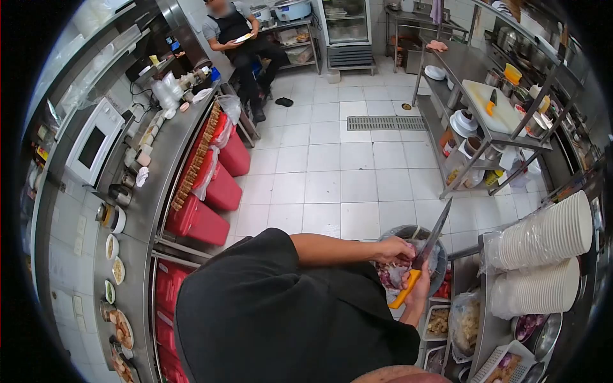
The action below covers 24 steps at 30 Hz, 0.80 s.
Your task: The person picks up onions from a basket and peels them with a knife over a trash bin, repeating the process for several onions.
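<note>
My right hand (pixel 417 291) is closed round the yellow-orange handle of a large kitchen knife (pixel 436 232), its blade angled up and away. Just beyond it, my left hand (pixel 396 249) is closed on a small purplish piece that looks like red onion, mostly hidden by the fingers. Both hands are over a grey bin (pixel 438 276) lined with a plastic bag. Purple and whitish scraps (pixel 388 276) lie inside the bin.
Steel shelving on the right carries stacked white containers (pixel 539 236) and a bag of food (pixel 465 322). Red bins (pixel 199 220) line the left counter (pixel 143 210). A seated person (pixel 239 41) holds a plate at the back. A cutting board (pixel 491 105) with a knife lies on the far-right table.
</note>
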{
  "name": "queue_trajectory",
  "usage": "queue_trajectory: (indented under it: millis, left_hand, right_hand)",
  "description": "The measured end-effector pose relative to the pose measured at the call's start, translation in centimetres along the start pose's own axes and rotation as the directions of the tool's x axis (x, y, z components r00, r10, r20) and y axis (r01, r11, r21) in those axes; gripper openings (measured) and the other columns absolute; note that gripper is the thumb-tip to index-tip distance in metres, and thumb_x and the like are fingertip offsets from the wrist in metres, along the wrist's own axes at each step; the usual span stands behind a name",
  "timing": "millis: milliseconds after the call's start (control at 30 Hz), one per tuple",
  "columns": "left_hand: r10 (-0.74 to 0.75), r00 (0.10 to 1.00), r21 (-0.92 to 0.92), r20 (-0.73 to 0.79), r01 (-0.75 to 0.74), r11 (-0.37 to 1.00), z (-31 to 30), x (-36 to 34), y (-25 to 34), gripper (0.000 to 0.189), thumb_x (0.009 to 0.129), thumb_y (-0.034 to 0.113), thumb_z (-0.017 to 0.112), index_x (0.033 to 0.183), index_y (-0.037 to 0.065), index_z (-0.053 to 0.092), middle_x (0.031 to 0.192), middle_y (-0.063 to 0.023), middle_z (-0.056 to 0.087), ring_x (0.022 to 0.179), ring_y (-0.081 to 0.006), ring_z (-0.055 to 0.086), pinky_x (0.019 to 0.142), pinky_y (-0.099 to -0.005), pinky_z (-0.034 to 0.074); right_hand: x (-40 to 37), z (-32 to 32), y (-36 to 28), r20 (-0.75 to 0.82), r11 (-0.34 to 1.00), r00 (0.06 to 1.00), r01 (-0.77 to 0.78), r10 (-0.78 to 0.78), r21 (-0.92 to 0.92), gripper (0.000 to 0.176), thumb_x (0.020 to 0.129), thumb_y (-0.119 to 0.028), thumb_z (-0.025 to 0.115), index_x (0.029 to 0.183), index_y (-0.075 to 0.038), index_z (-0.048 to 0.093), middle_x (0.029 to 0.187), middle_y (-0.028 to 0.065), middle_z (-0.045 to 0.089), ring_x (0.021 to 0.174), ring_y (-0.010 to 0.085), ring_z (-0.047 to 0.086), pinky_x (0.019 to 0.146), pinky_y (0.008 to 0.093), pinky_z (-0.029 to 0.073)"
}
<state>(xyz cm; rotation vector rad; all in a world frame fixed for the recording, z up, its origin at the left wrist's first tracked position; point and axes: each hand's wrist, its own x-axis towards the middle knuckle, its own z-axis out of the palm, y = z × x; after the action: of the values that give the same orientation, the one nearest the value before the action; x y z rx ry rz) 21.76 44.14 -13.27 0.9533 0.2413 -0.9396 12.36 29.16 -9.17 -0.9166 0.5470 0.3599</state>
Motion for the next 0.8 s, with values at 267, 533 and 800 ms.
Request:
queue_trajectory:
  millis: [267,533,800]
  left_hand:
    - [0.265,0.944,0.430,-0.194,-0.161,0.888,-0.4,-0.9,1.2,0.031,0.071,0.008,0.080,0.097,0.002,0.064,0.085,-0.0052,0.064,0.076,-0.0144,0.062,0.063,-0.0310,0.053]
    - [0.447,0.894,0.783,-0.025,-0.260,0.565,-2.5,3.0,3.0,0.043,0.062,0.015,0.082,0.101,0.003,0.066,0.090,-0.0069,0.066,0.082,-0.0165,0.063,0.075,-0.0325,0.052]
    - [0.445,0.878,0.771,0.173,-0.402,0.494,-2.1,3.5,7.4,0.039,0.064,0.007,0.076,0.100,-0.003,0.065,0.084,-0.0085,0.069,0.076,-0.0157,0.066,0.070,-0.0304,0.054]
  right_hand:
    - [1.5,-0.8,0.9,-0.078,0.989,0.995,0.047,-0.058,-0.144,0.063,0.095,-0.065,0.043,0.068,-0.009,0.050,0.054,0.0056,0.051,0.042,0.0136,0.045,0.041,0.0252,0.036]
    - [4.1,-2.5,1.4,-0.234,0.903,0.936,0.154,-0.263,-0.401,0.057,0.096,-0.061,0.044,0.082,-0.007,0.059,0.059,0.0041,0.055,0.043,0.0108,0.047,0.040,0.0245,0.035]
    - [2.3,3.1,-0.7,-0.209,0.534,0.700,0.282,-0.683,-0.797,0.063,0.096,-0.046,0.053,0.135,0.003,0.051,0.121,0.0259,0.063,0.120,0.0348,0.058,0.100,0.0350,0.042]
